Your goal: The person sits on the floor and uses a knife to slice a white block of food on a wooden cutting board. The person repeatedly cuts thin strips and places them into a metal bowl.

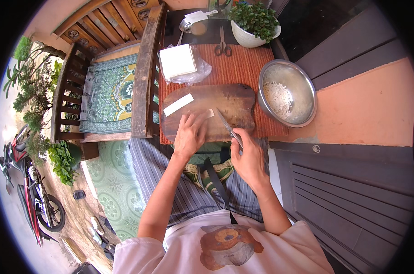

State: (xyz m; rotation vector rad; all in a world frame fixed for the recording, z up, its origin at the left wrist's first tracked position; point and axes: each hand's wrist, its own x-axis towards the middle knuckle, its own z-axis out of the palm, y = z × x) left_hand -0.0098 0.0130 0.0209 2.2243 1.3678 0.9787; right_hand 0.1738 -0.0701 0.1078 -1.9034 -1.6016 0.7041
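Observation:
My left hand (190, 133) is over the near part of a wooden cutting board (232, 94), its fingers blurred and bent. A short pale strip (210, 113) shows at its fingertips, the rest of it hidden under them; whether they grip it is unclear. My right hand (248, 159) is shut on the handle of a small knife (227, 125). The knife's blade slants up and left over the board, its tip just right of that strip. Another white strip (178, 105) lies slanted on the board's left part.
A metal bowl (304, 94) with thin pale shreds (278, 99) stands right of the board. Behind are white square sheets (178, 61) on a plastic bag (202, 70), scissors (222, 46) and a potted plant (253, 24). A wooden bench (145, 75) borders the left.

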